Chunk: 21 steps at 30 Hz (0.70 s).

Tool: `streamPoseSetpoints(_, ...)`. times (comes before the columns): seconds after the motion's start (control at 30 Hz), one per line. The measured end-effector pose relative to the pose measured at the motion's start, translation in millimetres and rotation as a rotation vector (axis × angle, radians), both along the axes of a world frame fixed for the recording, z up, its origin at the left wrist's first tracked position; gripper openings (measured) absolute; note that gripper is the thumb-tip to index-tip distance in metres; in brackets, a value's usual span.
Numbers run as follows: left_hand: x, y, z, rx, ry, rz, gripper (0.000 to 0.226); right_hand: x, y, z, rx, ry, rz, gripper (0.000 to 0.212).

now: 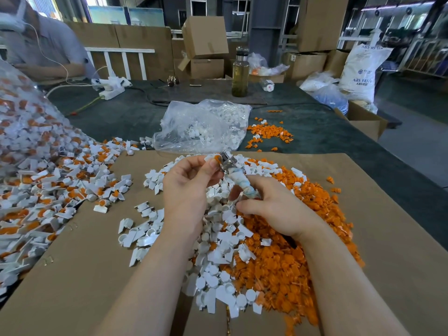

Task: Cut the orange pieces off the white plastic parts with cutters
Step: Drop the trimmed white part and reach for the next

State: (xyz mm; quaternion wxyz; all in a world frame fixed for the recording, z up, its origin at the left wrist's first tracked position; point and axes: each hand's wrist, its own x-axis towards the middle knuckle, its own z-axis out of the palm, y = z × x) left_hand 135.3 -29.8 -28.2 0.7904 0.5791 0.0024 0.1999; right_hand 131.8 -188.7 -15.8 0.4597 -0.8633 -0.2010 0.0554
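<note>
At frame centre, a small white plastic part with an orange piece (213, 159) is pinched in the left hand's fingers (194, 180). Cutters (231, 170) are gripped by the right hand (274, 209), blades at the piece. It looks light, stiff, best held by its white body.

Small white part with orange piece (213, 158) mostly hidden between fingertips of left hand (188, 183); shape impossible to tell. Cutters (234, 174) partly covered by right hand (274, 209); handles wrapped and half concealed in palm, blades blurred, open or closed not clear. Large clear bag of uncut parts (29, 122) cut off by left edge. Seated person (41, 44) at far left cropped by top and side edges. Printed sack (361, 69) at back right, lettering only partly readable. Small objects (172, 81) on far table too tiny to identify.
</note>
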Motion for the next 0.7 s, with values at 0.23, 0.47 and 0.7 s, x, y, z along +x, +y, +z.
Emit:
streamPoseSetpoints(0.23,-0.2,3.2,1.0,0.009,-0.016,-0.014,0.009,3.4,-0.3,-6.9,-0.015,-0.012,-0.002,0.012)
streamPoseSetpoints(0.47,0.2,4.0,0.5,0.000,-0.009,-0.034,0.012,4.5,1.6,-7.4,-0.018,-0.026,0.001,0.011)
streamPoseSetpoints(0.7,1.1,3.2,0.0,-0.017,-0.009,-0.035,0.012,3.8,4.1,-6.3,-0.069,-0.079,-0.006,0.011)
